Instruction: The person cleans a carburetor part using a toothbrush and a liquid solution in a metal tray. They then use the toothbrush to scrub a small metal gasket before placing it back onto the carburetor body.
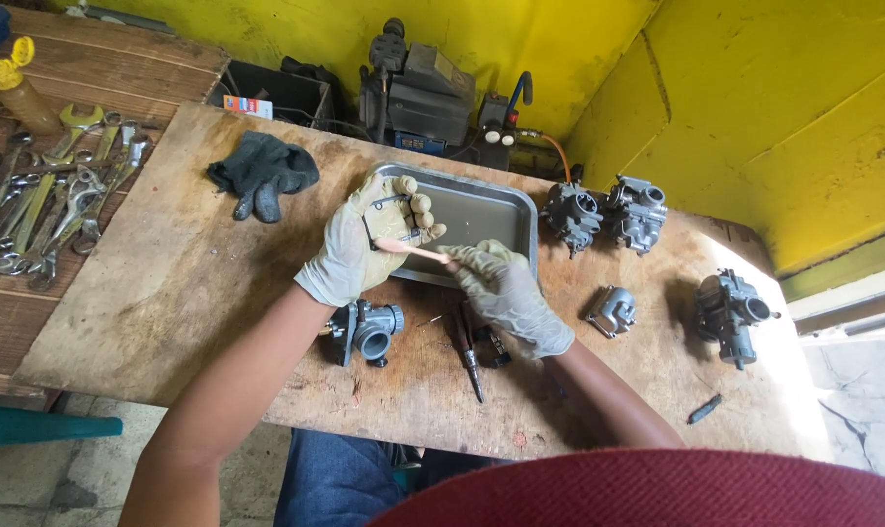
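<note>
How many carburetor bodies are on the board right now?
4. One carburetor sits below the left hand, two stand side by side right of the metal tray, one near the right edge. Others may be hidden.

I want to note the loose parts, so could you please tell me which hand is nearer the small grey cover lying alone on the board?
Right. The right hand is just beside the small grey cover, apart from it; the left hand is farther off, over the metal tray.
</note>
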